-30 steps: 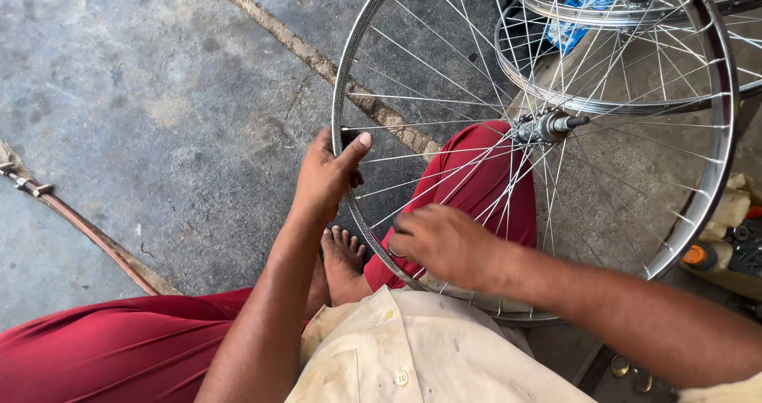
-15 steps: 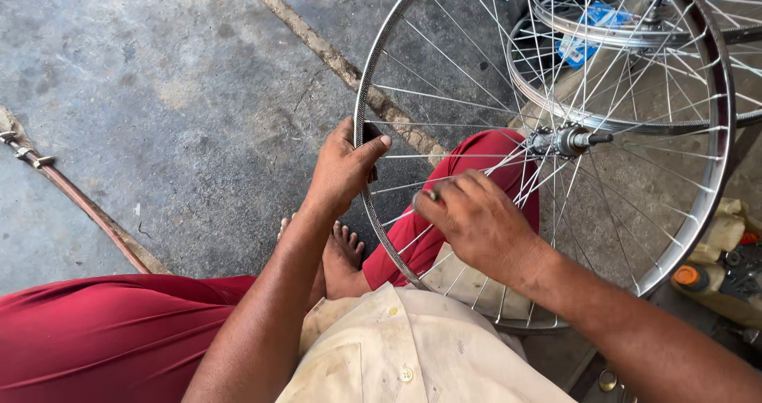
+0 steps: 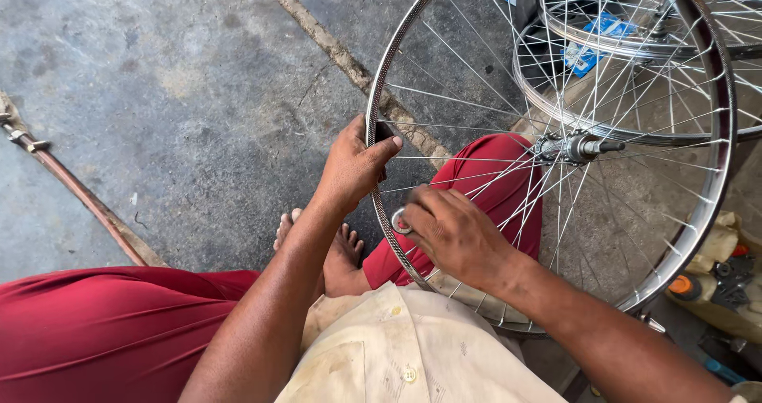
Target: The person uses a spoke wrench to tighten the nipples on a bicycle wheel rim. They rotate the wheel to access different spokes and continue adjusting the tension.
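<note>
A chrome spoked bicycle wheel (image 3: 718, 181) stands tilted over my lap, its hub and axle (image 3: 573, 146) right of centre. My left hand (image 3: 353, 169) grips the rim at its left side, thumb hooked over the inner edge. Just below it, my right hand (image 3: 452, 232) lies across the spokes and pinches a small round metal tool (image 3: 401, 220) against the rim. My legs in red trousers (image 3: 111, 331) and a bare foot (image 3: 337, 256) lie under the wheel.
More chrome rims (image 3: 635, 53) lean at the top right over blue packaging (image 3: 591, 42). Tools and an orange-capped container (image 3: 690, 285) sit at the right edge. A rusty rod (image 3: 79, 192) lies on the cracked concrete floor (image 3: 159, 77) at the left.
My right hand has slid left along the lower rim towards my left hand and now holds the round tool at the rim. The view has shifted slightly; the left hand keeps its grip.
</note>
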`<state>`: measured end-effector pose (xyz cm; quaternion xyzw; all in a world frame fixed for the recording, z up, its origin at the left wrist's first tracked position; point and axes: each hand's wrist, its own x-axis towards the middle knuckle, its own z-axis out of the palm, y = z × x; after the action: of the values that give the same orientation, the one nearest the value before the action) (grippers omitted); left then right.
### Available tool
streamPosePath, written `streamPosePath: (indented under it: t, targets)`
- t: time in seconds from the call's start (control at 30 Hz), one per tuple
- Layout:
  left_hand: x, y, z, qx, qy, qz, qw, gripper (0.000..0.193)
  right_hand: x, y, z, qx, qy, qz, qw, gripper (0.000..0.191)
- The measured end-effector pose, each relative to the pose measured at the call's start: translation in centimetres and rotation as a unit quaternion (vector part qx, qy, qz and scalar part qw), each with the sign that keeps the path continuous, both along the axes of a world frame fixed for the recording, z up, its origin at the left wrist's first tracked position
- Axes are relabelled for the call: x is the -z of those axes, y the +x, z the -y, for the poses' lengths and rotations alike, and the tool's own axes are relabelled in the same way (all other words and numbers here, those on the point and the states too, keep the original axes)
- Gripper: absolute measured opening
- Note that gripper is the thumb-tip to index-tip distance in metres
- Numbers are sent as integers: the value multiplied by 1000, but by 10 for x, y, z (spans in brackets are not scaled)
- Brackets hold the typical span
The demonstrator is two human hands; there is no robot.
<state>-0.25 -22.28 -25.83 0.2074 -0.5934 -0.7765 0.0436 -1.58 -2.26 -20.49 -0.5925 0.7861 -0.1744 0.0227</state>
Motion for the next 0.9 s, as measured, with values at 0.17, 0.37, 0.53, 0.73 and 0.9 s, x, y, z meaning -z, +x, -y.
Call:
streamPosePath:
  t: [0.17,0.37,0.53,0.73,0.9]
  targets:
    - [-1,3,2,3,-20,-9,1000,26,7,5,16,73,136,-37,987,29]
    - [-5,13,15,3,-32,-6,999,28,-16,18,16,3,3,32,999,44]
    - [-8,18,20,19,-14,19,1000,28,-7,21,22,74,26,49,996,42]
    - [-12,23,19,11,-22,-11,1000,27,-13,26,35,76,205,-9,976,34]
    - [-17,23,21,16,-26,-11,999,28,-40,30,24,17,10,59,998,34]
